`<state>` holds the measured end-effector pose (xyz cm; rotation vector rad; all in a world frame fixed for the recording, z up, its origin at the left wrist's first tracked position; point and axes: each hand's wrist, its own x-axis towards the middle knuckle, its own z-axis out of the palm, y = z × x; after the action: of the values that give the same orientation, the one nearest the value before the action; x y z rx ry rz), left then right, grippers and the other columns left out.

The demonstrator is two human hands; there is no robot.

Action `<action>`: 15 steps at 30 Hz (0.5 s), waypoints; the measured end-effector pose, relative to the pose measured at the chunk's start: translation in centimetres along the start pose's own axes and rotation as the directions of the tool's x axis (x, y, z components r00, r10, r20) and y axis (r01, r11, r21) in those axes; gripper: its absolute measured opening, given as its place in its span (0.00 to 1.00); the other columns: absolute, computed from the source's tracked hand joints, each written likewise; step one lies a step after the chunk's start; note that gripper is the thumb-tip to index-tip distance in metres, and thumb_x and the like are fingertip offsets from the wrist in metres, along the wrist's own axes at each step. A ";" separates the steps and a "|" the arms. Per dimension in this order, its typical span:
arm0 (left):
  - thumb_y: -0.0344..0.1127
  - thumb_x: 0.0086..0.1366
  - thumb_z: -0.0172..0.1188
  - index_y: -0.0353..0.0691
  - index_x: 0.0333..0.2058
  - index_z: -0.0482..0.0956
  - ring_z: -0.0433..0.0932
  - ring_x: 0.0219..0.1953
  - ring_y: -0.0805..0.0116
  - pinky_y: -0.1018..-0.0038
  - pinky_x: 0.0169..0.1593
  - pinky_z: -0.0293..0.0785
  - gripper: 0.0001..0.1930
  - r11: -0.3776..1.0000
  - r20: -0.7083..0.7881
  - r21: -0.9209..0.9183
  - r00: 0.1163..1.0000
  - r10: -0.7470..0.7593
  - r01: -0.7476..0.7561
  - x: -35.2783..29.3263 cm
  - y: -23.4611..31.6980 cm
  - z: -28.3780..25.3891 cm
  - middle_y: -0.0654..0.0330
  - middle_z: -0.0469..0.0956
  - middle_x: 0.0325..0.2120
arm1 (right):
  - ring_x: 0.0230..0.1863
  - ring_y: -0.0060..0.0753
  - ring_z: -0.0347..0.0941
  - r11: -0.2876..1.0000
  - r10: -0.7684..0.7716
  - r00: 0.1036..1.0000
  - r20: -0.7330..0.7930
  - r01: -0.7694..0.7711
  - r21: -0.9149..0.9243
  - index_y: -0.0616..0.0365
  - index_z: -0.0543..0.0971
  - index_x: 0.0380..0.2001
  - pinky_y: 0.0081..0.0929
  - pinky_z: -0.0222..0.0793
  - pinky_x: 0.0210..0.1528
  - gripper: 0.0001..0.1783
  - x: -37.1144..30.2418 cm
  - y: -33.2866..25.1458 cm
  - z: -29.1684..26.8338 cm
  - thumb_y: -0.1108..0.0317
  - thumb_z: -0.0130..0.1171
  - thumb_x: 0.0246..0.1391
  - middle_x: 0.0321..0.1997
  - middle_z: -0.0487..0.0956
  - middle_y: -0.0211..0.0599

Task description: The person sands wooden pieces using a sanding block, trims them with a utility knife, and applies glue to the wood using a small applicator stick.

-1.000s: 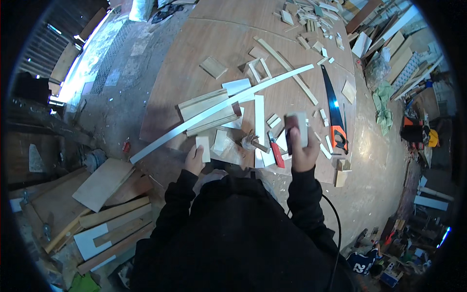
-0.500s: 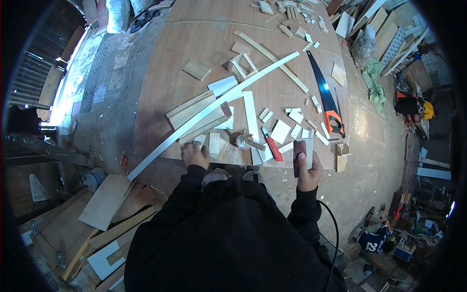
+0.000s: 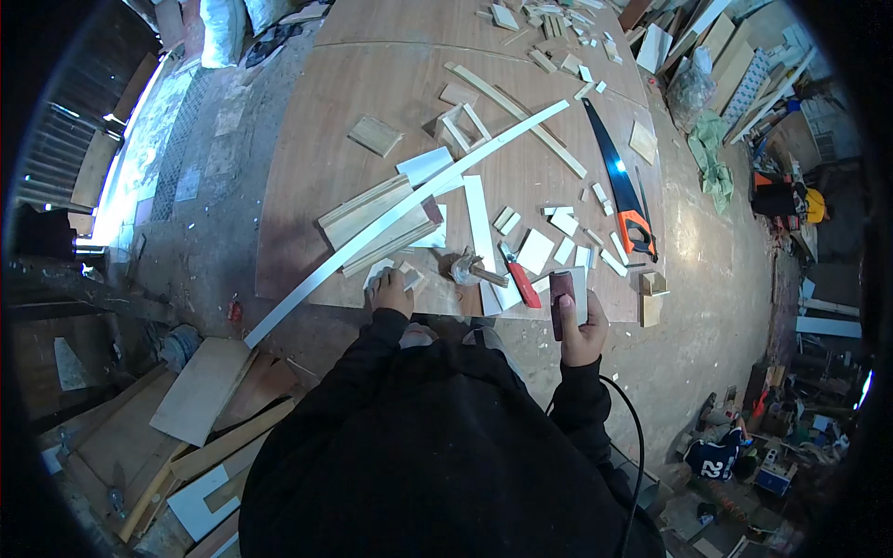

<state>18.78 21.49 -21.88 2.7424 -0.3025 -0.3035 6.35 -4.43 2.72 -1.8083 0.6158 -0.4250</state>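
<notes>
Boards [image 3: 200, 395] and offcuts crowd a dim workshop floor [image 3: 219, 246], where daylight falls from the left and a broad brown tabletop [image 3: 302, 200] takes up the middle of the view. Standing at the near edge, a person in a black top keeps the right grip [image 3: 581, 335] closed, thumb pressed against a reddish-brown block [image 3: 562, 316] with a pale piece [image 3: 580, 291] lying close along its far side, both raised at the tabletop's near edge. Fingers of the left grip [image 3: 391, 293] curl down beside a small white piece [image 3: 378, 272] near the same edge; whether they have closed on it cannot be told. Between the two grips lie a red tool [image 3: 523, 277] and a clear jar [image 3: 462, 268] with a stick beside it. Work appears only partway along: a small open frame [image 3: 477, 122] looks already joined, and a board with raised sides [image 3: 363, 221] seems put together too, a long white strip [image 3: 305, 294] slanting across it. Much else looks unjoined, with a pale square [image 3: 534, 251] and short cut blocks [image 3: 564, 223] strewn loose toward the right. An orange-handled saw [image 3: 634, 232] rests beyond them, in nobody's hold. Whether the pale piece is finished, its surface is too small to show.
</notes>
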 end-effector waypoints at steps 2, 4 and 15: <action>0.41 0.55 0.64 0.41 0.38 0.70 0.74 0.39 0.45 0.54 0.46 0.68 0.16 0.969 0.005 -0.245 1.000 0.014 -0.013 -0.7 -0.8 -0.1 0.51 0.75 0.32 | 0.35 0.22 0.72 1.000 -0.022 1.000 0.021 0.022 -0.001 0.68 0.78 0.40 0.22 0.67 0.40 0.14 0.2 -0.5 0.6 0.65 0.58 0.60 0.33 0.79 0.35; 0.41 0.58 0.62 0.38 0.38 0.71 0.75 0.35 0.43 0.56 0.43 0.70 0.15 0.937 0.043 -0.350 0.998 0.041 -0.023 -1.5 -0.2 -1.6 0.49 0.76 0.30 | 0.35 0.23 0.72 0.999 -0.039 0.999 0.020 0.039 -0.010 0.68 0.78 0.40 0.22 0.67 0.40 0.14 0.3 -0.9 0.9 0.65 0.58 0.60 0.32 0.79 0.36; 0.50 0.71 0.49 0.34 0.41 0.73 0.77 0.27 0.65 0.68 0.34 0.72 0.20 0.023 0.327 -0.944 0.928 0.178 0.328 -4.5 3.7 -12.1 0.57 0.75 0.22 | 0.28 0.36 0.74 0.958 -0.275 0.904 0.328 0.288 0.009 0.66 0.79 0.36 0.28 0.67 0.32 0.13 -0.3 -4.1 4.5 0.68 0.64 0.51 0.27 0.77 0.43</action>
<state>16.81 23.25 -8.74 1.1495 0.0444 -0.7253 9.45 0.13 5.20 -1.9587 0.1315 -0.2956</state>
